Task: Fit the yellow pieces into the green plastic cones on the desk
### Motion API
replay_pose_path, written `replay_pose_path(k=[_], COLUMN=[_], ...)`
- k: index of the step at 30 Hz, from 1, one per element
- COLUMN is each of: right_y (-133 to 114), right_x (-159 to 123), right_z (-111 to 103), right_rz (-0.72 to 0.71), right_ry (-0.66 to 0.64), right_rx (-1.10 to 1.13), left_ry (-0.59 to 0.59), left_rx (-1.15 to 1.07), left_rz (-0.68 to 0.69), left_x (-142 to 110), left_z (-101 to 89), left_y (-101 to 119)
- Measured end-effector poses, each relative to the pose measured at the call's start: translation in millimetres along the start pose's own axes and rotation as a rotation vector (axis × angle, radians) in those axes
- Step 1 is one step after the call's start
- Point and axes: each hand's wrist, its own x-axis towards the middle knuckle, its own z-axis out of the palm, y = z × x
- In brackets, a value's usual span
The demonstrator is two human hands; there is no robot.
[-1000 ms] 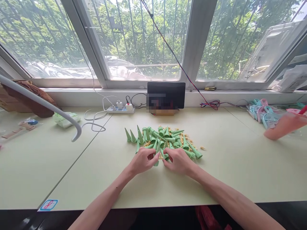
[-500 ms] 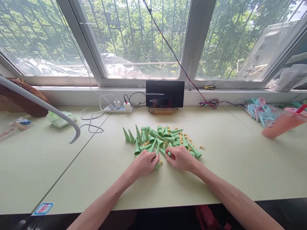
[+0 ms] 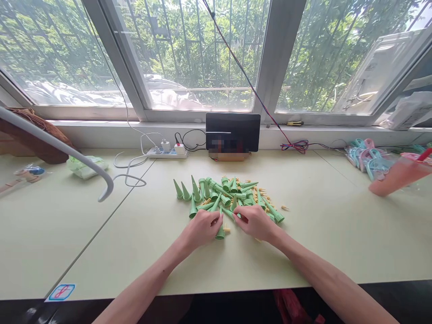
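At the near edge of the table [image 3: 135,261], on the left, there is a label [image 3: 61,292] with a red mark. Farther in, the left hand [image 3: 202,226] is closed, and its thumb and fingers pinch a green cone [image 3: 220,233], whose wide open end points toward the person. A small yellow peg [image 3: 227,230] is at the side of this cone. The right hand [image 3: 255,221] has bent fingers with the tips close together, near the front of the pile of green cones [image 3: 225,199]; whether it grips something, one cannot tell. Other yellow pegs [image 3: 266,197] lie among the pile. To its left, a few cones stand upright. Behind the pile is a dark screen [image 3: 232,132], below the window [image 3: 202,54].
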Motion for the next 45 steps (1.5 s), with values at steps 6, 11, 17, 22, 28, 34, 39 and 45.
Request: replay_pose_path(k=[6, 11, 17, 22, 28, 34, 39, 45], right_y=[13.8, 26.8, 25.8, 27.4, 23.9, 22.4, 26.2, 40.0], right_x=[4.6, 8.2, 6.9, 6.2, 7.6, 6.8, 6.8, 7.0], right_z=[-18.0, -34.0, -49.7, -56.2, -55.6, -50.5, -49.4, -52.9], right_rz=[0.098, 0.178, 0.159, 0.170, 0.109, 0.087, 0.155, 0.205], right_ry=[0.227, 0.285, -0.030, -0.044, -0.107, -0.180, -0.136, 0.066], right_rx=[0.017, 0.027, 0.066, 0.008, -0.081, -0.137, -0.158, -0.117], left_ry=[0.211, 0.208, 0.157, 0.148, 0.138, 0.130, 0.133, 0.139], left_rx=[-0.033, -0.033, -0.016, -0.008, 0.007, 0.023, 0.011, 0.013], left_rz=[0.013, 0.031, 0.060, 0.072, 0.102, 0.106, 0.117, 0.125], left_x=[5.7, 5.2, 5.0, 4.9, 4.2, 3.8, 3.8, 4.6], left_z=[-9.4, -8.0, -5.4, -5.3, -4.3, -3.2, -3.3, -3.3], left_y=[0.6, -4.0, -7.6, -9.7, -11.6, -13.6, -13.8, -13.4])
